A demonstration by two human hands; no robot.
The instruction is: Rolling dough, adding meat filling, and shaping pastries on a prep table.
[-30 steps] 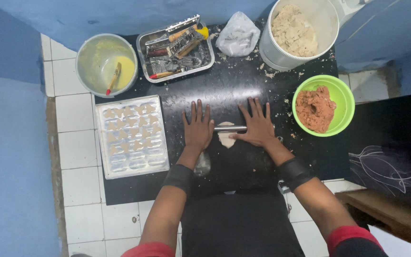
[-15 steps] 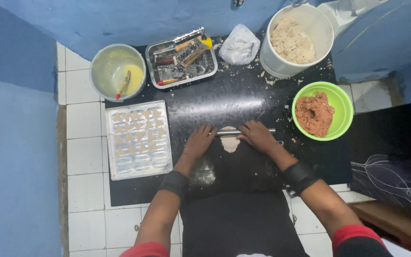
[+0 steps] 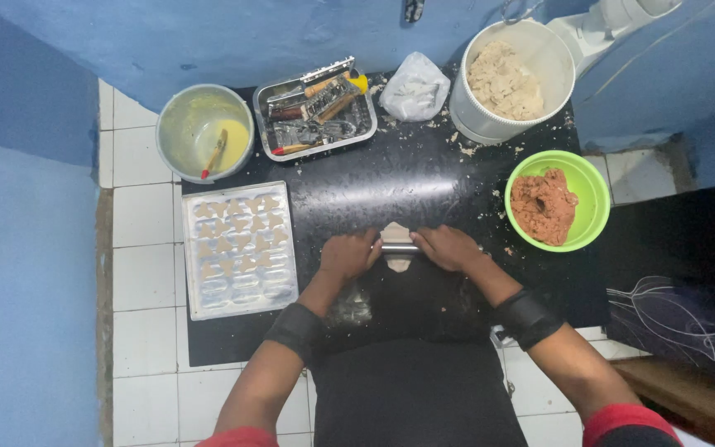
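Black, glossy stone worktop (image 3: 424, 186) carries the whole arrangement, seen from the head camera. At its near centre a small pale, flattened piece of dough (image 3: 395, 234) lies under a thin metal rolling rod (image 3: 399, 247), showing just beyond the rod and as a sliver on its near side. The left hand (image 3: 347, 255) and the right hand (image 3: 448, 247) press palm-down on the 2 ends of the rod, fingers curled loosely over it, the hands apart with the dough between them.

Compared with the view 1 second ago, both hands and the rod have come back toward the body: the fingers, then stretched flat and reaching away, are now drawn in, and more dough shows beyond the rod. This reads as the return half of a rolling stroke, with the dough already thinned.

Left of the hands, well apart, a rectangular metal tray (image 3: 195, 308) holds rows of small shaped pale pieces. Along the far edge stand a round metal bowl of yellow liquid with a brush (image 3: 203, 132), a steel tray of tools (image 3: 314, 108), a white crumpled bag (image 3: 414, 86) and a white bucket of beige dough (image 3: 508, 81). A green bowl of reddish-brown filling (image 3: 553, 204) sits to the right, near the right hand. Bare worktop lies open ahead of the rod as far as these vessels; crumbs dot the right part.
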